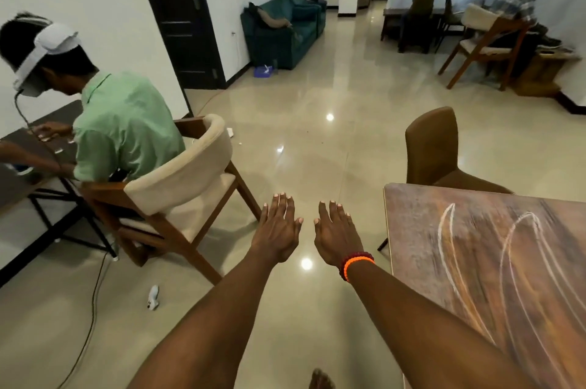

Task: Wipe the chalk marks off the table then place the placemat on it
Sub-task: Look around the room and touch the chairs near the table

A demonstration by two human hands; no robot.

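Floor (333, 96) was glossy beige tile with ceiling-light glare spots; white walls, black door (177, 17) far left, teal sofa (285, 27) at the far wall; wooden bench (494, 280) sat near right, its left corner in view, the rest cut off by the right and bottom edges; grain looked motion-blurred. Chalk marks (513, 261) were on the bench top: several white looping strokes, long and narrow, long axis running from far-left to near-right, narrow tips pointing to the far side; the lower ends ran out of view, so the full extent couldn't be told. Brown chair (434, 147) stood at the far edge of the bench, seat partly hidden behind the top.

Left hand (279, 227) and right hand (336, 233) were both held out over the floor, left of the bench, palms down, side by side and not touching; fingers (282, 203) straight and slightly spread, holding nothing; right wrist had an orange and dark-red bead bracelet (355, 265). A bare foot (320, 379) was cut off at the bottom edge.

Near left: a person in a green shirt (123, 125) with a headset sat in a cream wooden armchair (187, 179) at a dark desk (19, 166), cable trailing across the floor; small white object (153, 297) on the tile, too small to identify. Far right: more people with headsets at a table, details too small.
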